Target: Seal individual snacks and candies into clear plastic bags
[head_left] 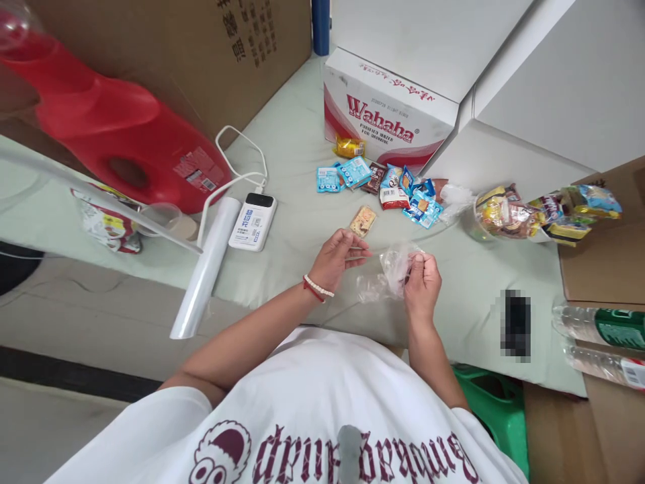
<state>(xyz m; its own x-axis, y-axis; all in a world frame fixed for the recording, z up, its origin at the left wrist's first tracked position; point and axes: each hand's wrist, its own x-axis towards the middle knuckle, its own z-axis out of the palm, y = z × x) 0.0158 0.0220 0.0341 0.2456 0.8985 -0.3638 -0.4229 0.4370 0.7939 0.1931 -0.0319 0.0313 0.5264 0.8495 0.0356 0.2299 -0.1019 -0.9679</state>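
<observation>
My right hand (422, 282) pinches a crumpled clear plastic bag (396, 263) above the near part of the table. Just to the bag's left is my left hand (338, 259), its fingers stretched out and parted, with nothing visible in them. Right beyond those fingertips lies a small wrapped biscuit-like snack (363, 221). Further back, several small snack packets lie in a loose row, among them light blue packets (355, 172), a brown packet (374, 177), a red and white packet (394, 197) and a blue packet (423, 209).
Behind the packets stands a Wahaha water carton (388, 111), a yellow packet (349, 147) against it. A container of snacks (524, 215) lies at right, near water bottles (599, 325). At left are a white power bank (253, 222), a plastic-film roll (206, 269) and a red jug (125, 128).
</observation>
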